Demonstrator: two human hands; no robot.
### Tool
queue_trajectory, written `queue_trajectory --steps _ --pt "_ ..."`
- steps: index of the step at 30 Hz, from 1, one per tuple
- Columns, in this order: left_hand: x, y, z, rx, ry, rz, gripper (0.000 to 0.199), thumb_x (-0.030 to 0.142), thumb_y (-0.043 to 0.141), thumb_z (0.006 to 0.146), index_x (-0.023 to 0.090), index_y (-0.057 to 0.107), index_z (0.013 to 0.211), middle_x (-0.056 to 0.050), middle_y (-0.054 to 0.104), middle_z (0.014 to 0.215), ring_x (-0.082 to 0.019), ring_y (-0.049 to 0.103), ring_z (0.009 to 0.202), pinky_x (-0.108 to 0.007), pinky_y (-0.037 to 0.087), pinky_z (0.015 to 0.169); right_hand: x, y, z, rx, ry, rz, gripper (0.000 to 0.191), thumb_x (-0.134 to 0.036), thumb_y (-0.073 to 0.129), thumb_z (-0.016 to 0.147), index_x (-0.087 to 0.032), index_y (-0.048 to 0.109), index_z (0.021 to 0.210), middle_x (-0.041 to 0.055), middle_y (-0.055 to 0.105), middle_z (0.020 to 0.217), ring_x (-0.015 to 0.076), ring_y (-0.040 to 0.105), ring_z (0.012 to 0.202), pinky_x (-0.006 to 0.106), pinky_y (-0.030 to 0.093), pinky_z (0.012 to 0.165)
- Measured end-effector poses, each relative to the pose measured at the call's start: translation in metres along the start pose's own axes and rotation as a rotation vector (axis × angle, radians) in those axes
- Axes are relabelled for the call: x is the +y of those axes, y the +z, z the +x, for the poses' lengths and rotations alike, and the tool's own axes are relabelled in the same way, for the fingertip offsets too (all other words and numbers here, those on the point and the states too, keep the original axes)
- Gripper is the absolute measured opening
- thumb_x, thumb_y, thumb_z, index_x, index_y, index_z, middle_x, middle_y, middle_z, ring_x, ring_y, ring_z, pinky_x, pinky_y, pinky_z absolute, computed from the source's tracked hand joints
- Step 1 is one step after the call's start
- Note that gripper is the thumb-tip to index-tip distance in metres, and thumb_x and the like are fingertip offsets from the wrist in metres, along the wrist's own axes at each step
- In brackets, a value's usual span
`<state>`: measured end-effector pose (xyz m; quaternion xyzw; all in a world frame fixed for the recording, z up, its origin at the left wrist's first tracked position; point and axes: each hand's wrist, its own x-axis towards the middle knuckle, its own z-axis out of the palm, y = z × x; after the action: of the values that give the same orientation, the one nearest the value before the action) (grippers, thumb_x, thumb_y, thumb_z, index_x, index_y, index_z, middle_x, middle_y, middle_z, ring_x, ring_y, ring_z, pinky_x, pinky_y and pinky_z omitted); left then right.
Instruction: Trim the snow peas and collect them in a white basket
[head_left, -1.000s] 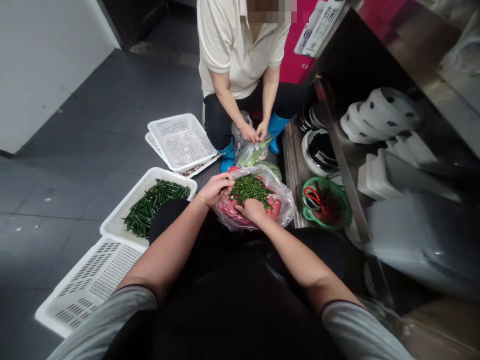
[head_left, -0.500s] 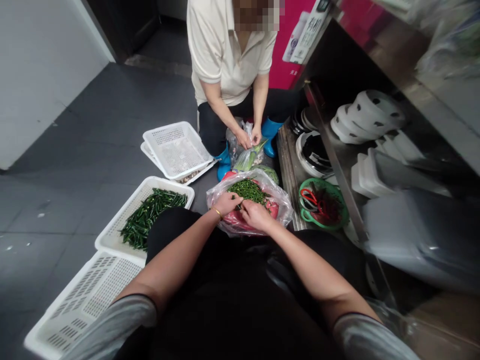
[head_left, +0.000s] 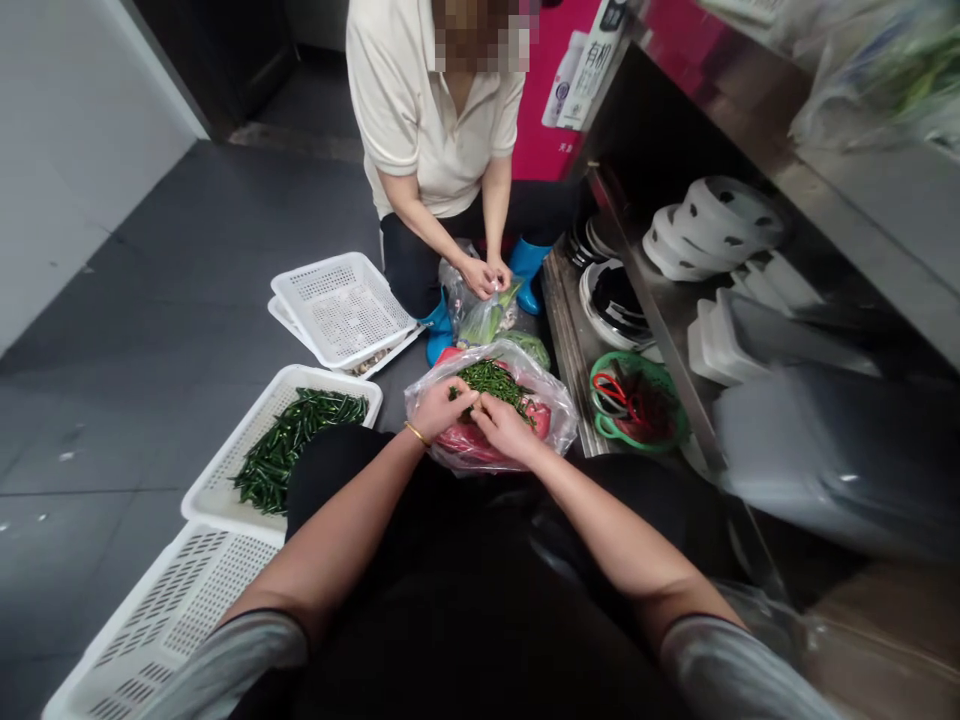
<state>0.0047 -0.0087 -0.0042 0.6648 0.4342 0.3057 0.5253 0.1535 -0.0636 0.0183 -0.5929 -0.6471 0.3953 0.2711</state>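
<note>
Left hand (head_left: 441, 410) and right hand (head_left: 504, 427) meet, fingers curled — clamped or not, can't tell. Plastic bag (head_left: 561, 405) gapes beneath, likely to catch drops; pepper basket (head_left: 223, 500) within reach.

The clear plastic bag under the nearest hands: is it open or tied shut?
Open: the clear plastic bag has its rim spread wide, and green chillies show uncovered inside.

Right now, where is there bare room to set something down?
The dark floor between the pale wall and the basket stack is widest, bare but for small scraps. A narrow gap parts the chili basket from the plastic bag. Crowded: over the bag, where left hand and right hand meet; around the green basket.
</note>
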Motion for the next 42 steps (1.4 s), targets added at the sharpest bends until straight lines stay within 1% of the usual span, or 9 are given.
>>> queue_trajectory --steps 7,12,15,18,24,29,33,37,42 --pt "0.006 0.007 -0.011 0.089 0.315 0.420 0.017 0.028 0.044 0.087 0.019 0.049 0.073 -0.004 0.054 0.074 -0.017 0.052 0.075 -0.030 0.041 0.073 0.005 0.010 0.009 -0.194 0.295 0.188 0.015 -0.028 0.038 0.091 -0.020 0.048 0.082 -0.0085 0.046 0.042 0.0110 0.047 0.033 0.019 0.038 0.038" --pt "0.016 0.005 -0.016 0.126 0.344 0.423 0.019 0.031 0.045 0.087 0.019 0.050 0.074 -0.005 0.054 0.075 -0.018 0.053 0.077 -0.031 0.042 0.074 -0.001 0.012 0.013 -0.137 0.243 -0.221 0.028 -0.024 0.029 0.094 -0.016 0.057 0.091 -0.0008 0.060 0.061 0.0107 0.056 0.045 0.021 0.047 0.046" --pt "0.021 0.000 -0.015 0.173 0.221 0.225 0.021 0.034 0.052 0.084 0.019 0.049 0.070 -0.003 0.054 0.070 -0.016 0.053 0.072 -0.029 0.043 0.072 0.006 0.013 0.010 -0.119 0.242 -0.420 0.024 -0.025 0.042 0.092 -0.014 0.059 0.105 0.0103 0.067 0.087 0.0186 0.066 0.072 0.029 0.051 0.068" --pt "0.021 -0.012 -0.009 0.174 -0.073 -0.251 0.029 0.043 0.056 0.081 0.019 0.044 0.069 0.002 0.050 0.058 -0.011 0.049 0.053 -0.024 0.039 0.052 0.019 0.015 0.005 -0.177 0.217 -0.605 0.040 -0.028 0.052 0.088 -0.019 0.051 0.127 0.0161 0.061 0.111 0.0258 0.064 0.093 0.036 0.048 0.081" --pt "0.019 -0.036 -0.003 0.023 -0.304 -0.939 0.030 0.035 0.069 0.071 0.016 0.046 0.077 -0.003 0.064 0.070 -0.014 0.063 0.059 -0.022 0.045 0.047 0.039 -0.001 -0.011 -0.374 0.182 -0.864 0.037 -0.029 0.042 0.093 -0.028 0.055 0.128 0.0126 0.065 0.107 0.0246 0.064 0.095 0.033 0.047 0.079" --pt "0.015 -0.035 0.002 -0.008 -0.257 -1.068 0.022 0.023 0.068 0.068 0.012 0.057 0.082 0.000 0.059 0.058 -0.009 0.052 0.044 -0.017 0.037 0.039 0.036 -0.021 -0.010 -0.434 0.141 -0.972 0.033 -0.030 0.038 0.095 -0.018 0.068 0.103 0.0139 0.067 0.097 0.0238 0.064 0.089 0.030 0.047 0.077" --pt "0.012 -0.028 0.005 -0.033 -0.271 -1.063 0.017 0.022 0.070 0.066 0.010 0.059 0.072 0.009 0.036 0.042 -0.002 0.028 0.032 -0.014 0.016 0.033 0.026 0.006 0.005 -0.415 0.045 -0.961 0.033 -0.029 0.034 0.097 -0.021 0.062 0.113 0.0131 0.064 0.107 0.0223 0.064 0.092 0.029 0.047 0.077" --pt "0.009 -0.023 0.003 -0.010 -0.306 -0.971 0.021 0.027 0.072 0.065 0.011 0.057 0.067 0.010 0.031 0.041 -0.001 0.023 0.032 -0.015 0.011 0.033 0.022 0.029 0.019 -0.406 0.004 -0.928 0.030 -0.013 0.037 0.093 -0.013 0.063 0.108 0.0157 0.066 0.101 0.0229 0.064 0.089 0.030 0.047 0.075" --pt "0.006 -0.017 0.001 0.042 -0.375 -0.752 0.024 0.028 0.075 0.063 0.011 0.058 0.067 0.009 0.033 0.039 -0.001 0.023 0.032 -0.016 0.009 0.035 0.029 -0.010 0.035 -0.311 0.014 -0.866 0.029 -0.021 0.036 0.095 -0.013 0.061 0.109 0.0122 0.065 0.107 0.0181 0.063 0.091 0.025 0.046 0.076"
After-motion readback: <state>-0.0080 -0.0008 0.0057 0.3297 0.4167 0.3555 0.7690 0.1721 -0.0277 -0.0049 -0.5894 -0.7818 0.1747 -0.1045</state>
